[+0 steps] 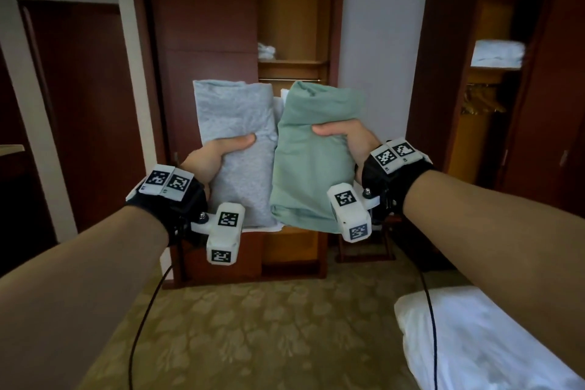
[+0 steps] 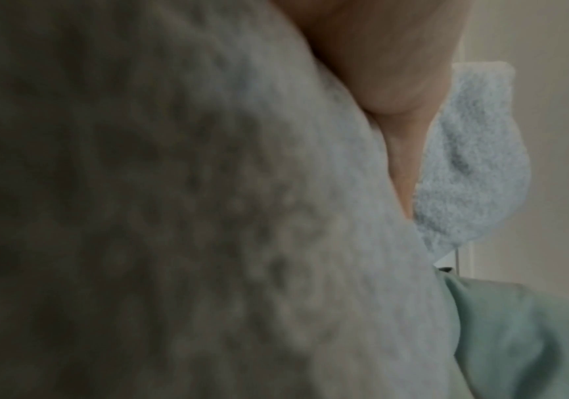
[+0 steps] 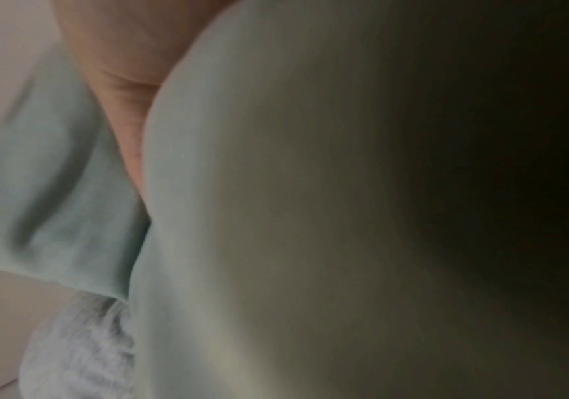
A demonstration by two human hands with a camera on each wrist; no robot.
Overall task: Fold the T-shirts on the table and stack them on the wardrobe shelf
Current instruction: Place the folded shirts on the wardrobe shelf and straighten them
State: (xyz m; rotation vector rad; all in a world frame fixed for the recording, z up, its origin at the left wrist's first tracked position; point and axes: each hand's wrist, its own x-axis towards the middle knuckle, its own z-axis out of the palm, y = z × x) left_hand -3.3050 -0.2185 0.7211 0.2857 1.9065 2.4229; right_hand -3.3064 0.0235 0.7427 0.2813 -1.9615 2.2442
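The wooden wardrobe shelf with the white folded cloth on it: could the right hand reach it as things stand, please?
Probably not yet. The right hand grips a folded green T-shirt, and open carpet still lies between the person and the wardrobe shelf. Nothing blocks the open compartment, though.

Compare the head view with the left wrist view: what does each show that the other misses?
Only the head view shows the open wardrobe, its shelf with white folded items, the right hand, the carpet and both forearms. Only the left wrist view shows, blurred and close, the gray T-shirt's knit texture and the skin of the left hand pressed into it. Both show the folded gray T-shirt in the left hand's grip, with the folded green T-shirt beside it.
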